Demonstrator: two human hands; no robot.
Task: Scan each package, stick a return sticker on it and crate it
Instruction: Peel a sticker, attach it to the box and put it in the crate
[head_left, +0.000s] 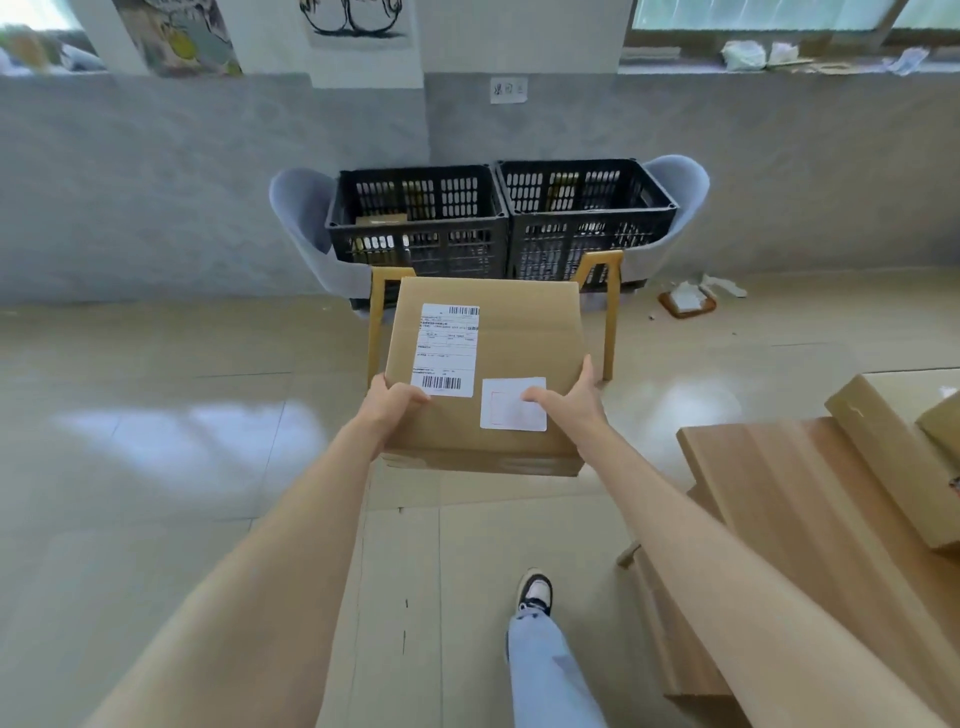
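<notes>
Gripping the cardboard box (519, 343) at its near corners with left hand (392, 404) and right hand (569, 399), I face the black crates (431, 249) straight beyond it.

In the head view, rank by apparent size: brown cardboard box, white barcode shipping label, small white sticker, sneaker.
1. brown cardboard box
2. white barcode shipping label
3. small white sticker
4. black-and-white sneaker; it is farther from the camera, so this place is unsure.
</notes>
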